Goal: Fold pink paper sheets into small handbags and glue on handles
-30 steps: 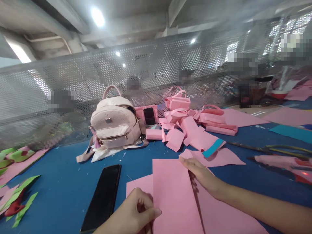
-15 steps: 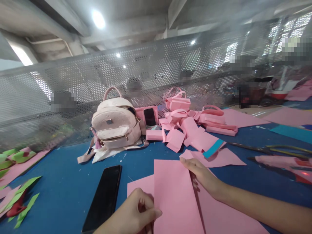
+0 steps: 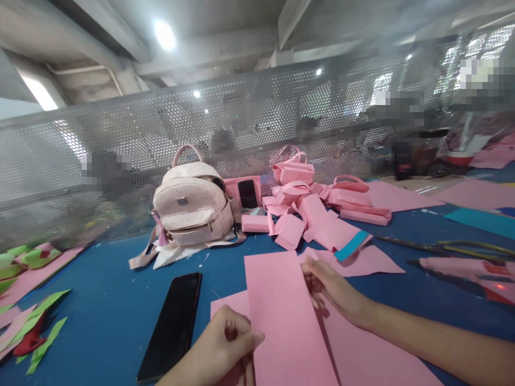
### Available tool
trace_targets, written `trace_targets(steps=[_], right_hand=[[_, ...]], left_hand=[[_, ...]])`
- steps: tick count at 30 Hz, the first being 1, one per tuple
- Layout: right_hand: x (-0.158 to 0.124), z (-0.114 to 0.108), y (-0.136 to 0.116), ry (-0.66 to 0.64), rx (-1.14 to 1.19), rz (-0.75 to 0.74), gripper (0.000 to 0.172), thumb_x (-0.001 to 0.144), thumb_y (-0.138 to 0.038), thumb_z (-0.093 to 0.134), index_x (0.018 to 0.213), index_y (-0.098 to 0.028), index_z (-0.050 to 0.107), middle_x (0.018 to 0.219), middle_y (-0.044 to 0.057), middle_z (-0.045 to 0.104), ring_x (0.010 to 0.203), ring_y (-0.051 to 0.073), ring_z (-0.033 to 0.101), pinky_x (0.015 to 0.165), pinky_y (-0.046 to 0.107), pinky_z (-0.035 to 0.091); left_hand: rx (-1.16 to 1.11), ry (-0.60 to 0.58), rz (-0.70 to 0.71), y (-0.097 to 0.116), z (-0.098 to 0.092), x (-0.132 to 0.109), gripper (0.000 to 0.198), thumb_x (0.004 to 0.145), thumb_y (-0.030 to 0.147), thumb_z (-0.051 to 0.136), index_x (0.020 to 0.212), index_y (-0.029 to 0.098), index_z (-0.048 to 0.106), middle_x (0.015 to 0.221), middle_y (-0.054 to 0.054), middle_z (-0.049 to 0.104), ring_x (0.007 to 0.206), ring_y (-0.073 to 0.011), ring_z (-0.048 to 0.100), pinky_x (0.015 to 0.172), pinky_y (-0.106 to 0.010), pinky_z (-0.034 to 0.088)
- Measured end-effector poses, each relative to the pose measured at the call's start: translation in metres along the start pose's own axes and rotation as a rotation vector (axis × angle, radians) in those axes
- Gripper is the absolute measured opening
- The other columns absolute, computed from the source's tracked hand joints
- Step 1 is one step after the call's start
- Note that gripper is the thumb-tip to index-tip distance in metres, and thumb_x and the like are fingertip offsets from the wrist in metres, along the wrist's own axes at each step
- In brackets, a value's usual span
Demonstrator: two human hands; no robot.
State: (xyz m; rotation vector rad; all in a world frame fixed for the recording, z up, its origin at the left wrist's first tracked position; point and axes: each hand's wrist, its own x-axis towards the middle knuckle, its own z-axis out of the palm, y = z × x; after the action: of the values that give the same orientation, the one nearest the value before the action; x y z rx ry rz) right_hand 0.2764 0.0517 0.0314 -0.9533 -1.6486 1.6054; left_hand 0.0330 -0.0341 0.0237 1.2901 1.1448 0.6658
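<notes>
Blue bench (image 3: pixel 108 300); a narrow pink paper (image 3: pixel 284 316) over a larger pink sheet (image 3: pixel 358 359), left edge pinched in the left hand (image 3: pixel 221 343), upper right edge apparently gripped by the right hand (image 3: pixel 336 292)

Bottom edge chops the upper pink sheet (image 3: pixel 284 321), which hides part of the lower pink sheet (image 3: pixel 366 354); right edge clips the glue gun (image 3: pixel 456 268); shapes (image 3: pixel 107 171) blur behind the mesh panel (image 3: pixel 161 115)!

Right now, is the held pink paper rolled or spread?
Spread: the pink paper shows a broad, flat face between left hand and right hand. Whether it is doubled, I cannot tell.
</notes>
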Motion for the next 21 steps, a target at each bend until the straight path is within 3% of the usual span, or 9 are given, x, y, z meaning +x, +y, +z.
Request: trace_targets(steps=[6, 13, 18, 21], right_hand=[[-0.007, 0.007, 0.003, -0.200, -0.152, 0.011, 0.073, 0.083, -0.080, 0.057, 0.043, -0.020, 0.048, 0.035, -0.004, 0.041, 0.032, 0.008, 0.038, 0.037, 0.022, 0.022], [-0.008, 0.006, 0.002, -0.246, -0.288, -0.012, 0.076, 0.092, -0.080, 0.038, 0.043, -0.023, 0.040, 0.035, -0.004, 0.036, 0.032, 0.009, 0.032, 0.038, 0.024, 0.025], [-0.011, 0.003, -0.001, -0.279, -0.427, -0.115, 0.074, 0.089, -0.077, 0.053, 0.050, -0.022, 0.022, 0.052, -0.008, 0.014, 0.047, 0.009, 0.013, 0.047, 0.029, 0.010], [-0.011, 0.003, 0.000, -0.262, -0.478, -0.149, 0.074, 0.093, -0.074, 0.050, 0.051, -0.022, 0.021, 0.056, -0.007, 0.010, 0.049, 0.010, 0.012, 0.049, 0.030, 0.010]], left_hand=[[-0.111, 0.039, 0.036, -0.007, -0.002, 0.006, 0.071, 0.075, 0.080, 0.065, 0.052, 0.013, 0.061, 0.044, -0.010, 0.063, 0.033, -0.0113, 0.053, 0.038, -0.021, 0.044], [-0.140, 0.084, 0.073, -0.010, -0.002, 0.006, 0.069, 0.077, 0.076, 0.068, 0.051, 0.013, 0.063, 0.043, -0.011, 0.064, 0.032, -0.0124, 0.055, 0.037, -0.021, 0.043], [-0.153, 0.191, 0.136, -0.013, -0.009, 0.010, 0.066, 0.080, 0.073, 0.069, 0.052, 0.013, 0.062, 0.044, -0.010, 0.065, 0.034, -0.0133, 0.058, 0.039, -0.020, 0.044], [-0.152, 0.218, 0.153, -0.012, -0.009, 0.010, 0.066, 0.079, 0.073, 0.070, 0.049, 0.014, 0.060, 0.042, -0.009, 0.064, 0.034, -0.0135, 0.058, 0.038, -0.020, 0.042]])
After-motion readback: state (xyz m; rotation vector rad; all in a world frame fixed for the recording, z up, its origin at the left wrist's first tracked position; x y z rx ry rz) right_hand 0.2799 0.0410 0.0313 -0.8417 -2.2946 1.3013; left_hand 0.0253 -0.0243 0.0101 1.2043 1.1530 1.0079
